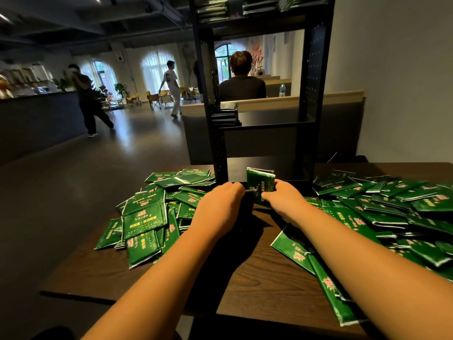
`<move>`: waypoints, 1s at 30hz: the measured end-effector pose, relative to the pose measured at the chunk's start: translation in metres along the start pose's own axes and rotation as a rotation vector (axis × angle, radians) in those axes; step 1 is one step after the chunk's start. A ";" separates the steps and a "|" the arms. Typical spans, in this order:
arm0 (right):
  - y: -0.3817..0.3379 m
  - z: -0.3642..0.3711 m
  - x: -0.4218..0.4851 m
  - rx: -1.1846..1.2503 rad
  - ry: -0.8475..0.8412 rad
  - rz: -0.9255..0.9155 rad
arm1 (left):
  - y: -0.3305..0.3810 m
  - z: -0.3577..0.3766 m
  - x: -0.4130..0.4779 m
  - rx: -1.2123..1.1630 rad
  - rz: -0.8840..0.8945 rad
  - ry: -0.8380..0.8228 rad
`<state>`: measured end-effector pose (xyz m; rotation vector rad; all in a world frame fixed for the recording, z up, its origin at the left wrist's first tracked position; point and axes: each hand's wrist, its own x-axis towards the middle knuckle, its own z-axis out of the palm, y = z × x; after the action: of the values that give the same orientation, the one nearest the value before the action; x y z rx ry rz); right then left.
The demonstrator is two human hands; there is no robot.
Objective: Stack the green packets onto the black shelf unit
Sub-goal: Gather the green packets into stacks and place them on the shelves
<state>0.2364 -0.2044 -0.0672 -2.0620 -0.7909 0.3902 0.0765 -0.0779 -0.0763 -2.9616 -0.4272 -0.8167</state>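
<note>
Below packet stacks (226, 116) on the shelf unit (316, 69), my left hand (220, 204) and right hand (279, 195) grip 1 bundle (259, 180) — long axis vertical.

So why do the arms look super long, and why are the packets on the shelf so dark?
Head view: the wide-angle lens stretches things near the bottom edge, so the forearms look long behind the left hand and right hand; the stacked packets on the black shelf unit are backlit by bright windows, hence nearly black.
</note>
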 end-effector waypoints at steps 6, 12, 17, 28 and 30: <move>-0.008 -0.005 -0.008 -0.042 -0.151 0.017 | 0.000 -0.006 0.018 -0.235 -0.136 0.106; -0.006 0.005 -0.021 -0.064 -0.231 0.035 | 0.013 0.001 0.015 -0.401 -0.309 0.113; 0.000 0.008 -0.014 0.012 -0.087 -0.002 | 0.015 0.003 0.009 -0.660 -0.509 0.164; 0.013 0.024 -0.011 0.043 -0.034 0.095 | 0.028 0.019 -0.005 -0.733 -0.492 -0.191; 0.011 0.022 -0.010 0.062 0.019 0.064 | 0.031 0.017 -0.004 -0.758 -0.457 -0.148</move>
<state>0.2215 -0.2019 -0.0890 -2.0337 -0.6944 0.4253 0.0895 -0.1065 -0.0917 -3.7013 -1.0388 -0.9674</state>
